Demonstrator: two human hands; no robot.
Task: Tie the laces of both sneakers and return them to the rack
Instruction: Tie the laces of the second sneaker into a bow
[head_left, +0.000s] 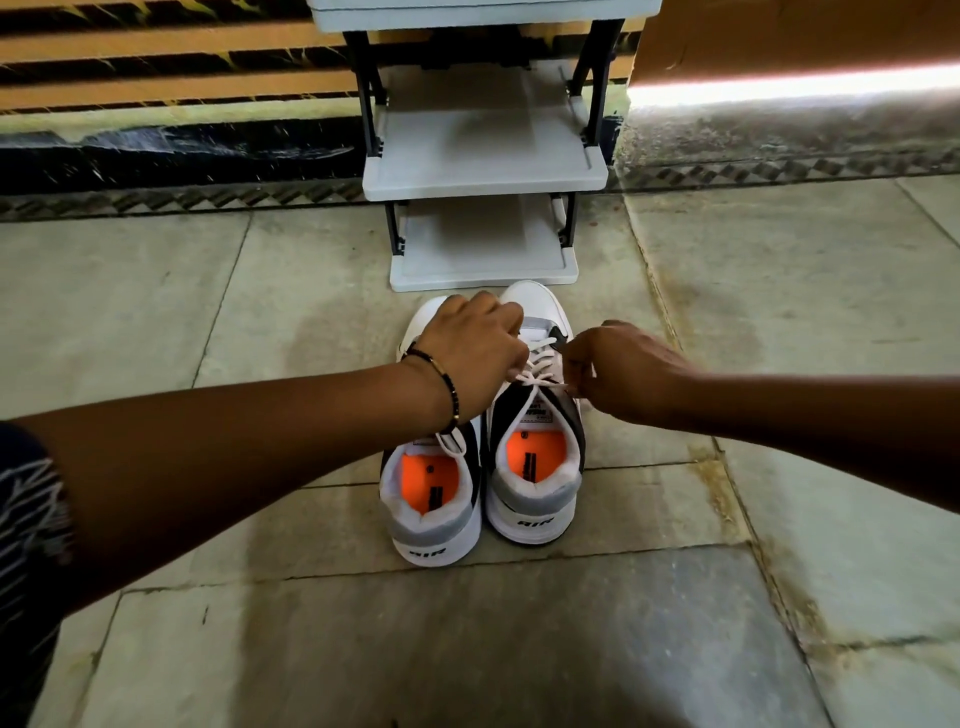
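Both sneakers centre frame, toes toward rack (485, 171). My left hand (475, 345) and right hand (618, 369) each pinch a lace end (540, 382) on the right sneaker (535, 467), pulling apart for tension. Left sneaker (431, 499) waits.

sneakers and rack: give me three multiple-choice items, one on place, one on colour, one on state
1. Where do the sneakers stand?
A. on a rack shelf
B. on the floor before the rack
C. on a chair

2. What colour are the insoles?
A. orange
B. green
C. blue

3. What are the hands doing?
A. resting on the floor
B. lifting the rack
C. pulling the right sneaker's laces

Key: B, both sneakers stand on the tiled floor before the shoe rack; A, orange insoles; C, left hand and right hand hold the laces.
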